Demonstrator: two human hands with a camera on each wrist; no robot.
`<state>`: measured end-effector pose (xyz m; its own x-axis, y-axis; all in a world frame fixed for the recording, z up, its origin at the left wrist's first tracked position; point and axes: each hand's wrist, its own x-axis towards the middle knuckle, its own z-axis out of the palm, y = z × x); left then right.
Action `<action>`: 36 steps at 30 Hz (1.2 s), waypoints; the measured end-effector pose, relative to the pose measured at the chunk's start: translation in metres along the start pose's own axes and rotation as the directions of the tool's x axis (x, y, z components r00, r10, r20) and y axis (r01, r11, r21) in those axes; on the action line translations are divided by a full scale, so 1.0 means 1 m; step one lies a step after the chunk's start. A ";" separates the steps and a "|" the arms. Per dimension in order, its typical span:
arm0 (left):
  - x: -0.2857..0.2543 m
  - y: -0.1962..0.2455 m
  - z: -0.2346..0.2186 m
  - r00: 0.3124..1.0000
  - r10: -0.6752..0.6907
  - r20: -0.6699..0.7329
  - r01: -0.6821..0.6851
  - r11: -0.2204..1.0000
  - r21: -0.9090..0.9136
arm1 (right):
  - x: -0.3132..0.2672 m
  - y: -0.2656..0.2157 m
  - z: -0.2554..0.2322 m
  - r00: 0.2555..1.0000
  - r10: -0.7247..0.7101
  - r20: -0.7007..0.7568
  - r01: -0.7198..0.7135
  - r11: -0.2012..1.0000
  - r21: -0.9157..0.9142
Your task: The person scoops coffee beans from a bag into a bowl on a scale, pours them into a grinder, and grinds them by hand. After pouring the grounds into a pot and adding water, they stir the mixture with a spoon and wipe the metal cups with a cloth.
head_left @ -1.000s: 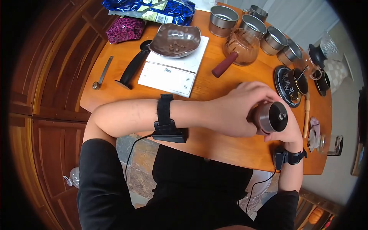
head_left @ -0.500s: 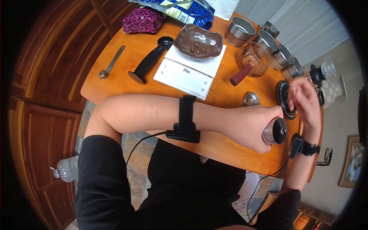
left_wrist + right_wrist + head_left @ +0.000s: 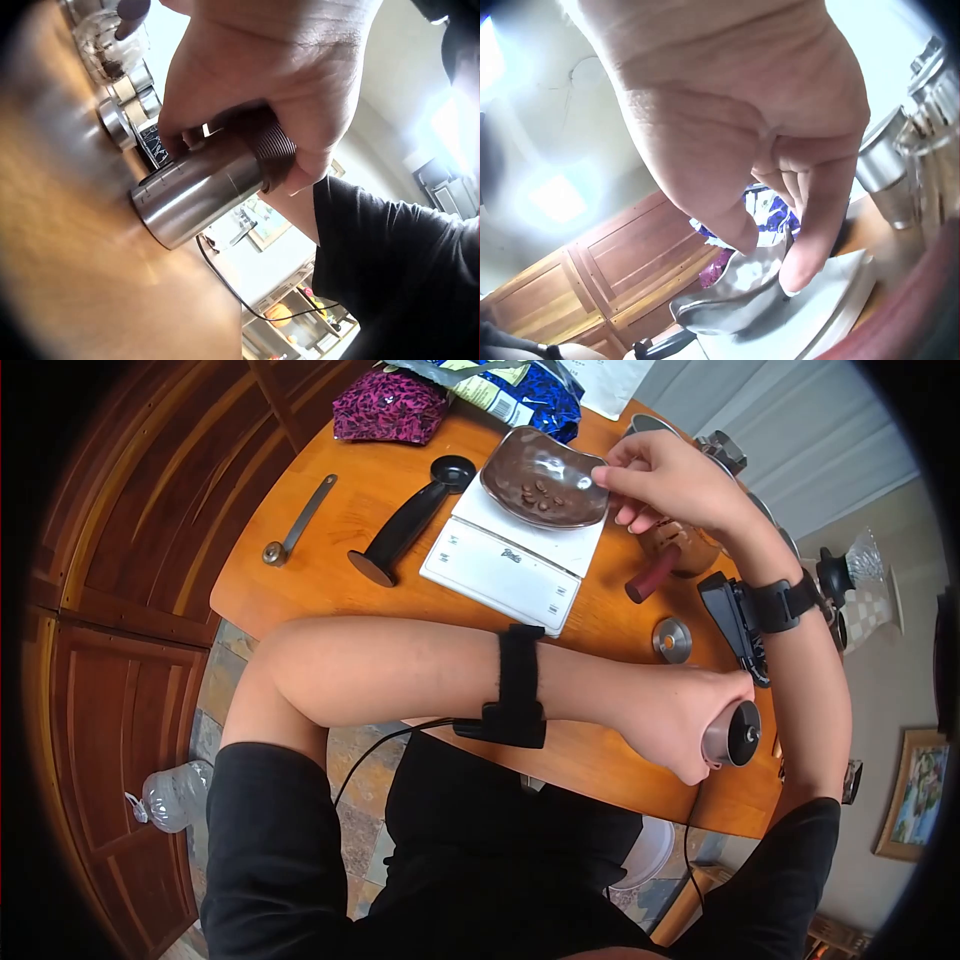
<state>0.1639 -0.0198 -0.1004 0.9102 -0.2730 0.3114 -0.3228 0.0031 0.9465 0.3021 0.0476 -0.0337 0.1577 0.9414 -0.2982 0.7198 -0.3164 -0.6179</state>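
My left hand (image 3: 680,715) wraps around a hand coffee grinder (image 3: 718,740), a metal cylinder with a brown ribbed band. Its dark round top with a small central shaft faces up in the head view. In the left wrist view the grinder's steel body (image 3: 199,199) stands close over the wooden table. My right hand (image 3: 675,480) is at the right rim of a glossy brown bowl (image 3: 510,470), thumb and fingertips parted around the edge. A few coffee beans (image 3: 540,497) lie in the bowl, which sits on a white scale (image 3: 500,577).
A round metal lid (image 3: 672,640) lies between scale and grinder. To the left are a black scoop (image 3: 410,525) and a metal crank handle (image 3: 300,520). A glass pot with a red handle (image 3: 655,573) stands under the right forearm. Coffee bags (image 3: 390,407) and metal cups are at the back.
My right hand has come off the grinder and travelled across to the bowl's rim. My left hand keeps hold of the grinder. The round metal lid now shows on the table.
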 end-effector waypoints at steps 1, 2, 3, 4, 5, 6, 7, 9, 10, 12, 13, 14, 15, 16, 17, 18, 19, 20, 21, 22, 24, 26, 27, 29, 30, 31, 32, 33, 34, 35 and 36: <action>0.000 -0.001 0.000 1.000 0.001 -0.001 -0.001 1.000 0.005 | 0.002 -0.002 0.003 1.000 0.014 0.012 -0.014 1.000 -0.006; 0.000 -0.001 0.000 1.000 0.002 -0.002 -0.002 1.000 0.010 | 0.003 -0.005 0.007 0.999 0.028 0.024 -0.028 1.000 -0.013; 0.000 -0.001 0.000 1.000 0.005 -0.002 -0.005 1.000 0.016 | 0.004 -0.007 0.009 0.999 0.042 0.035 -0.041 0.999 -0.021; -0.001 -0.001 -0.001 1.000 0.005 -0.001 -0.005 1.000 0.014 | 0.007 -0.006 0.013 0.999 0.017 0.033 -0.018 1.000 0.016; -0.001 0.000 -0.001 1.000 0.006 0.003 -0.006 1.000 0.011 | 0.010 -0.002 0.016 1.000 -0.002 0.023 0.001 0.998 0.057; 0.000 0.000 -0.001 1.000 0.005 0.010 -0.005 1.000 0.009 | 0.013 0.002 0.018 1.000 -0.020 0.009 0.019 0.995 0.100; 0.000 0.000 -0.001 1.000 0.002 0.012 -0.002 1.000 0.008 | 0.014 0.005 0.018 0.999 -0.037 -0.007 0.038 0.989 0.143; 0.000 0.000 -0.002 1.000 -0.004 0.015 0.004 1.000 0.002 | 0.011 0.006 0.017 0.994 -0.093 -0.061 0.101 0.984 0.148; 0.000 0.001 -0.002 1.000 -0.008 0.015 0.008 1.000 -0.009 | 0.007 0.005 0.016 0.989 -0.120 -0.089 0.133 0.980 0.149; 0.000 0.002 -0.003 1.000 -0.011 0.029 0.012 0.999 -0.031 | -0.007 0.000 0.010 0.970 -0.175 -0.167 0.201 0.968 0.153; 0.000 0.003 -0.003 0.999 -0.018 0.027 0.018 1.000 -0.021 | -0.016 0.001 0.007 0.958 -0.192 -0.215 0.226 0.963 0.149; 0.000 0.003 -0.003 0.999 -0.019 0.029 0.020 1.000 -0.013 | -0.021 0.006 0.001 0.940 -0.226 -0.255 0.275 0.945 0.174; 0.001 0.003 -0.003 0.999 -0.021 0.030 0.021 1.000 -0.004 | -0.031 0.009 -0.004 0.933 -0.226 -0.280 0.281 0.943 0.177; 0.001 0.004 -0.003 0.999 -0.037 0.039 0.037 0.999 0.018 | -0.044 0.009 -0.008 0.925 -0.228 -0.304 0.291 0.940 0.178; 0.002 0.005 -0.004 0.998 -0.040 0.049 0.040 0.999 0.008 | -0.056 0.011 -0.012 0.916 -0.233 -0.327 0.302 0.936 0.180; 0.003 0.005 -0.004 0.997 -0.046 0.056 0.046 0.999 -0.004 | -0.066 0.016 -0.014 0.900 -0.230 -0.369 0.313 0.932 0.182; 0.003 0.005 -0.004 0.997 -0.054 0.059 0.055 0.998 -0.017 | -0.077 0.020 -0.016 0.898 -0.213 -0.385 0.303 0.934 0.189; 0.003 0.007 -0.004 0.996 -0.059 0.062 0.060 0.998 -0.024 | -0.088 0.025 -0.019 0.895 -0.197 -0.401 0.294 0.935 0.197; 0.003 0.009 -0.004 0.993 -0.089 0.075 0.091 0.996 -0.021 | -0.100 0.029 -0.022 0.892 -0.179 -0.415 0.284 0.936 0.207; 0.003 0.012 -0.005 0.989 -0.120 0.086 0.122 0.992 -0.016 | -0.113 0.029 -0.024 0.885 -0.165 -0.436 0.275 0.940 0.201; 0.004 0.015 -0.005 0.975 -0.194 0.113 0.200 0.978 -0.051 | -0.135 0.036 -0.027 0.848 -0.170 -0.503 0.309 0.928 0.207; 0.005 0.017 -0.004 0.968 -0.230 0.098 0.235 0.971 -0.041 | -0.156 0.040 -0.036 0.836 -0.173 -0.520 0.351 0.898 0.265; 0.005 0.018 -0.003 0.965 -0.248 0.090 0.252 0.967 -0.033 | -0.164 0.041 -0.034 0.798 -0.183 -0.574 0.410 0.863 0.295; 0.006 0.018 -0.002 0.955 -0.284 0.085 0.286 0.958 -0.017 | -0.179 0.042 -0.027 0.711 -0.189 -0.678 0.530 0.777 0.340; 0.006 0.019 -0.003 0.949 -0.304 0.088 0.306 0.952 -0.009 | -0.184 0.041 -0.025 0.663 -0.183 -0.726 0.520 0.810 0.271; 0.007 0.020 -0.002 0.941 -0.326 0.091 0.327 0.945 -0.001 | -0.188 0.042 -0.024 0.635 -0.185 -0.750 0.525 0.816 0.242; 0.008 0.021 -0.001 0.946 -0.321 0.040 0.322 0.947 -0.020 | -0.192 0.044 -0.023 0.607 -0.186 -0.772 0.527 0.822 0.216; 0.009 0.022 0.000 0.942 -0.330 0.067 0.330 0.944 0.009 | -0.194 0.049 -0.023 0.610 -0.207 -0.765 0.554 0.802 0.225; 0.009 0.024 -0.003 0.938 -0.334 0.088 0.332 0.943 0.040 | -0.195 0.054 -0.022 0.613 -0.227 -0.757 0.579 0.781 0.234; 0.009 0.025 -0.006 0.936 -0.337 0.102 0.330 0.941 0.077 | -0.196 0.055 -0.021 0.615 -0.248 -0.749 0.603 0.759 0.244; 0.003 0.017 -0.002 0.967 -0.253 0.033 0.242 0.952 0.188 | -0.205 0.049 -0.018 0.625 -0.244 -0.741 0.596 0.762 0.252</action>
<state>0.1612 -0.0185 -0.0830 0.9533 -0.2962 0.0592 -0.1353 -0.2438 0.9603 0.3172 -0.1594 0.0097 0.4243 0.7526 0.5035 0.4721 0.2907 -0.8323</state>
